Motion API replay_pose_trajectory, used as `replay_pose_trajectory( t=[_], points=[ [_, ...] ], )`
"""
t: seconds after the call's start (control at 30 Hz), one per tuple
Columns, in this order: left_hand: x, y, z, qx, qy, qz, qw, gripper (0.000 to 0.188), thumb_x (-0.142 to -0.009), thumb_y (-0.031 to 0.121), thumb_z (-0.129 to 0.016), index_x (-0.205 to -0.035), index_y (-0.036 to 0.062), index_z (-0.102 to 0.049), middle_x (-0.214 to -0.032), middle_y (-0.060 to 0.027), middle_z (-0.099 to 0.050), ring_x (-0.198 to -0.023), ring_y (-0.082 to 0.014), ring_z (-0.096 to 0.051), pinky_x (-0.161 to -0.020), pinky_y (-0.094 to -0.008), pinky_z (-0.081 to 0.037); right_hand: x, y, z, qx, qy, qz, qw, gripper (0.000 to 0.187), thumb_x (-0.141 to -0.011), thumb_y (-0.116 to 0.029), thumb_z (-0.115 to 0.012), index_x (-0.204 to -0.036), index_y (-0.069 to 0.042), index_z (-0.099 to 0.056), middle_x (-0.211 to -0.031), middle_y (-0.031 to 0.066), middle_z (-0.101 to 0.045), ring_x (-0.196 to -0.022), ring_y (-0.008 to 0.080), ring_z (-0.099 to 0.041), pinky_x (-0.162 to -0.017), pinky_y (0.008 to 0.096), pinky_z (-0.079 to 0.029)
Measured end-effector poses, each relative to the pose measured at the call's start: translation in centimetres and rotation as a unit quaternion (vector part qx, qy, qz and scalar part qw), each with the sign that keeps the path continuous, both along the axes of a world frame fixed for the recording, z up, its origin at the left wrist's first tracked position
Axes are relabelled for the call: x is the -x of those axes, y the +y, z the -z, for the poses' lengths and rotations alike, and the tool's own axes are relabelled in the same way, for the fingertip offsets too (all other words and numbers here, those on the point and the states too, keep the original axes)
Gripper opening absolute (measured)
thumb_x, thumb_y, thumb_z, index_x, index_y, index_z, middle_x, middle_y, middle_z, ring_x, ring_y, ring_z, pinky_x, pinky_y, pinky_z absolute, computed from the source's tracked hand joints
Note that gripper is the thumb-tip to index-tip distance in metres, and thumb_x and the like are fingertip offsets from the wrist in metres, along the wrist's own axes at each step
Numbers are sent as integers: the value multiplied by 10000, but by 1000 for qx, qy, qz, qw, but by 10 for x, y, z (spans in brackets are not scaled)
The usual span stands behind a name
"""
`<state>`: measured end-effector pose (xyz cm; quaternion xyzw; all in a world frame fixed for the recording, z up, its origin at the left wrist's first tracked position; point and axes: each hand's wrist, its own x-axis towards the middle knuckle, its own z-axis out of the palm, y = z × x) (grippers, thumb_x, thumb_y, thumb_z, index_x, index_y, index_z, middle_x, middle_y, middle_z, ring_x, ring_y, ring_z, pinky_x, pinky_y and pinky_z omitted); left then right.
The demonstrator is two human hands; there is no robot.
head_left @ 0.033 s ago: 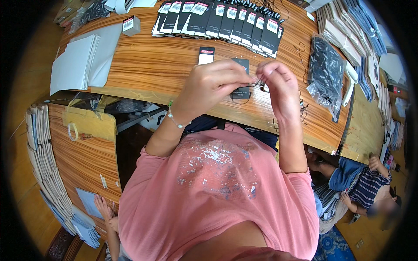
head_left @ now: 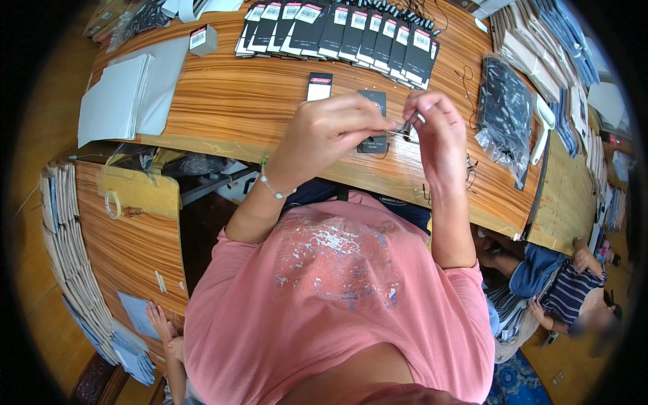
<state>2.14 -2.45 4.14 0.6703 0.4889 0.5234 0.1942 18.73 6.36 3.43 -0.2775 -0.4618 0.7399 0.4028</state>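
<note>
Above the near part of the table, my left hand (head_left: 337,128) is closed in a pinch on one end of a thin black hang-tag cord (head_left: 398,131). Close beside it on the right, my right hand (head_left: 442,135) has thumb and forefinger pinched on the same cord's small black plastic fastener (head_left: 410,123). Beneath my fingers lies a black hang tag (head_left: 372,146), partly covered by my left hand; whether the cord passes through it I cannot tell. Another tag (head_left: 320,88) with a white label lies just beyond my left hand.
An overlapping row of black hang tags (head_left: 331,34) with corded ends spans the table's far side. Right of it lies a clear bag of black fasteners (head_left: 505,108), near loose cords (head_left: 470,164). White sheets (head_left: 115,98) and a small box (head_left: 203,40) are left. Other people sit nearby.
My right hand has shifted slightly right, and its fingers show the black fastener more plainly. The cord loop hanging below my left fingers has drawn up smaller. My left hand stays nearly still.
</note>
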Motion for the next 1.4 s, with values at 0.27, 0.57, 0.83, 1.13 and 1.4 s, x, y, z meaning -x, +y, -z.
replay_pose_trajectory(
  t=[0.27, 0.57, 0.83, 1.13, 1.4],
  points=[
    [10, -7, 14, 138, -77, 62, 985, 285, -713, -2, -639, -996, 20, -620, -972, -77, -620, -924, -226, -591, -803, -314, -472, 2, -5, -31, -106, 135, 63, 983, 126, -912, -113, -483, -941, 7, -510, -788, 132, -585, -632, 119, -492, -601, 224, -418],
    [80, 16, 66, 198, 195, -179, 944, 483, -708, 279, -712, -1133, 88, -587, -1061, -86, -575, -1065, -259, -478, -933, -361, -376, 5, -13, -29, -116, 55, 44, 991, 138, -869, -17, -522, -998, 33, -527, -792, 102, -589, -689, 109, -531, -613, 211, -416],
    [80, 18, 66, 144, 214, -187, 948, 389, -668, 236, -745, -1003, 69, -638, -987, -66, -597, -965, -222, -523, -858, -324, -419, 9, -12, -28, -95, 19, 14, 995, 190, -843, 7, -538, -1031, 18, -509, -758, 59, -593, -692, 92, -553, -603, 206, -418],
    [56, 3, 34, 209, -228, -107, 945, 308, -771, -8, -650, -1055, -11, -531, -856, -48, -626, -780, -76, -586, -706, -197, -468, 17, -21, -32, -116, -81, -45, 989, 186, -828, 7, -569, -1005, 0, -511, -770, 32, -590, -675, 60, -550, -596, 176, -406],
    [0, -5, -22, 51, -103, -159, 981, 139, -749, 30, -675, -868, -11, -617, -794, -64, -647, -719, -122, -635, -618, -224, -510, 31, -25, -23, -265, -114, 50, 956, 159, -790, 19, -601, -926, 4, -521, -799, 11, -578, -649, 36, -495, -578, 172, -378]
  ],
)
